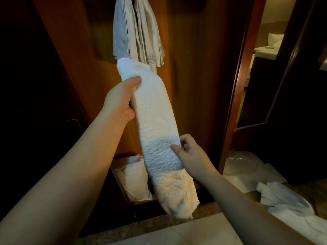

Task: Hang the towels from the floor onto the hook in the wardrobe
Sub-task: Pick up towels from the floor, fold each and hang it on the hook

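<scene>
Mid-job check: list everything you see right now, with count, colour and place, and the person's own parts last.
Held towel: one, white, hanging lengthwise in front of the wardrobe, held in both hands.
Hung cloths: a bunch, grey and cream, hanging at the top of the wardrobe; the hook itself is hidden.
Floor towel: one, white, crumpled on the floor at the right.
Folded bundle: one, white, low inside the wardrobe.
Plastic wrap: one, clear, on the floor by the door frame.
Wardrobe: one, brown wood, ahead.
Left hand: grip near the held towel's top.
Right hand: pinches its lower edge.
</scene>
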`<state>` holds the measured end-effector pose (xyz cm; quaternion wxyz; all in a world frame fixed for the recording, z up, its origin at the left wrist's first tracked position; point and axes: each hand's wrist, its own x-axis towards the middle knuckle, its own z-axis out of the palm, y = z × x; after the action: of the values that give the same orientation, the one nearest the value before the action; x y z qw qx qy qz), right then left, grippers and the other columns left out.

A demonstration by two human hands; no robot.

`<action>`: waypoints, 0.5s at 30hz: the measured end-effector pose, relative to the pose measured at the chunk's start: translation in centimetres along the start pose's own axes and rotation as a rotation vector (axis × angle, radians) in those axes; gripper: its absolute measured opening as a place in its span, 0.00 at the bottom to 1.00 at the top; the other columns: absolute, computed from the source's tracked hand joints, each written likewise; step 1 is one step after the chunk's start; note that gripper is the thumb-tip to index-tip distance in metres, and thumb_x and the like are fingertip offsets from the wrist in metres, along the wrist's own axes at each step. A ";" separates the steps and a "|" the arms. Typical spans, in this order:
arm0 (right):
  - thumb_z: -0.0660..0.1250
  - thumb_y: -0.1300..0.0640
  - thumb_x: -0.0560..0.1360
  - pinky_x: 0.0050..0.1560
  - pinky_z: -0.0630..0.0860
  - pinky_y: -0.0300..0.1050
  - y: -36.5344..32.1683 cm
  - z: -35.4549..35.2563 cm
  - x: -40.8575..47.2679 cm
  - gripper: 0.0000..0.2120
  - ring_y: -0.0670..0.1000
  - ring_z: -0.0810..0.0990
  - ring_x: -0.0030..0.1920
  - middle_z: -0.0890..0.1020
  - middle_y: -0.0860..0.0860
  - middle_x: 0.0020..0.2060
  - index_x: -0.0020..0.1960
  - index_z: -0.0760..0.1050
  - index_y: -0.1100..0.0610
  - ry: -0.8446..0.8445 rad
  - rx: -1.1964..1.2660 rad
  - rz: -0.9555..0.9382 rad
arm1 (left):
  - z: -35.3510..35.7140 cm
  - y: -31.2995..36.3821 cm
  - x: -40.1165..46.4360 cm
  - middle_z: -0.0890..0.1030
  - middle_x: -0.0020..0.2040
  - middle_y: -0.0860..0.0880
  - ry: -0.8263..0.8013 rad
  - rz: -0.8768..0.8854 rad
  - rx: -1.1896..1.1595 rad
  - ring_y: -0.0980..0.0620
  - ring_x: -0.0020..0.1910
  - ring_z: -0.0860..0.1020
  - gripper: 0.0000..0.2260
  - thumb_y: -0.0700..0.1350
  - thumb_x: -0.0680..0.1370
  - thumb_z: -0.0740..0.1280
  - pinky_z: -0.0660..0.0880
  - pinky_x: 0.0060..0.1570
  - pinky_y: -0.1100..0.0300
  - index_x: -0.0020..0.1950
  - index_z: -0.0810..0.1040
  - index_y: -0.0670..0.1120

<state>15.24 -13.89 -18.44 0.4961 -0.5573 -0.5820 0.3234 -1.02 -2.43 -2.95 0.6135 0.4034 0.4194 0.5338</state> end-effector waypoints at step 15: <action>0.60 0.40 0.81 0.36 0.76 0.32 0.5 0.4 0.6 0.09 0.37 0.81 0.41 0.82 0.46 0.48 0.56 0.69 0.43 0.094 0.197 0.065 | -1.5 0.3 0.2 0.87 0.45 0.47 -0.042 0.073 -0.015 0.47 0.43 0.87 0.13 0.44 0.74 0.75 0.83 0.38 0.48 0.55 0.75 0.49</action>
<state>15.05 -13.17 -18.91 0.5645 -0.5389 -0.5053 0.3684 -2.50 -2.09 -3.16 0.6053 0.4250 0.3872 0.5506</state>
